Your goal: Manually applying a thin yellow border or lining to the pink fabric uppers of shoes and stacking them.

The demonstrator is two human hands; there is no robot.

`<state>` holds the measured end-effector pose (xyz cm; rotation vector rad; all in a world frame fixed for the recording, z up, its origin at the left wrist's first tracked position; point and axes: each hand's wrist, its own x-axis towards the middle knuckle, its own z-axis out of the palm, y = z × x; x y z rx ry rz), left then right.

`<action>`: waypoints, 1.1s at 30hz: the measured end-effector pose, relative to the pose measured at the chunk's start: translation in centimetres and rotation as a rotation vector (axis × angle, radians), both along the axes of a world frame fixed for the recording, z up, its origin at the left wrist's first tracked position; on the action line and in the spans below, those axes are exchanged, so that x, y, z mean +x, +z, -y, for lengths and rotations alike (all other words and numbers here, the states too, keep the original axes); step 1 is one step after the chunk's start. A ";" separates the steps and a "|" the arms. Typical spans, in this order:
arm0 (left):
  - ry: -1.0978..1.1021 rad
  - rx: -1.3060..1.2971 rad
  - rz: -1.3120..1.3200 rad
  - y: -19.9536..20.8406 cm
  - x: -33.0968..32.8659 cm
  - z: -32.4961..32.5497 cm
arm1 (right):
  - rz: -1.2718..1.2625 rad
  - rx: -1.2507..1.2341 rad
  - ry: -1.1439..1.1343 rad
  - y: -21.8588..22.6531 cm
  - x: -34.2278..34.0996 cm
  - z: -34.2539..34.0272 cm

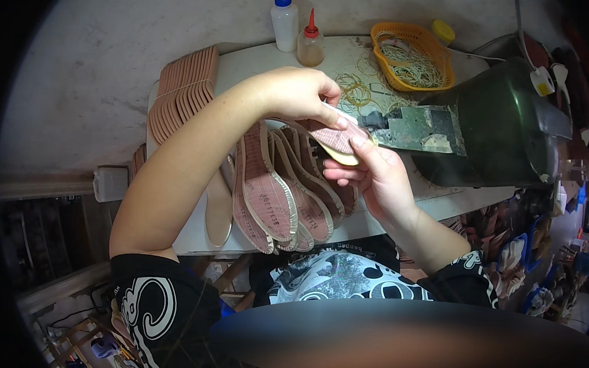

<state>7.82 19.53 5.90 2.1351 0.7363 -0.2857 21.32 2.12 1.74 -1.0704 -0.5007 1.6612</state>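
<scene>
A pink shoe insole (340,141) with a pale yellowish edge is held up between both my hands, tilted, close to the working end (376,120) of a green machine. My left hand (302,96) reaches over from the far side, thumb and fingers closed on the insole's upper part. With its thumb on top and fingers underneath, my right hand (383,175) grips the near end. Whether the insole touches the machine is hard to tell. Just below my hands lies an overlapping pile of pink insoles (267,189) with pleated pale edges. A smooth beige piece (218,213) rests left of them.
The green machine (504,128) fills the table's right side. Behind are a yellow basket (416,84) of rubber bands, loose bands (354,90), a blue-capped bottle (285,27) and a red-nozzled bottle (310,48). A banded stack of insoles (182,98) stands at the left, near the wall.
</scene>
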 end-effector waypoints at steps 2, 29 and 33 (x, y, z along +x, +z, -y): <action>0.055 0.003 0.005 -0.5 -0.7 0.5 | -0.010 0.004 -0.003 0.1 0.0 -0.1; 0.622 -0.545 0.103 -0.5 -0.7 8.1 | 0.185 0.113 0.261 -0.7 4.9 3.8; 0.605 -0.491 0.106 -0.8 -0.9 7.4 | 0.149 0.004 0.324 1.5 5.2 7.3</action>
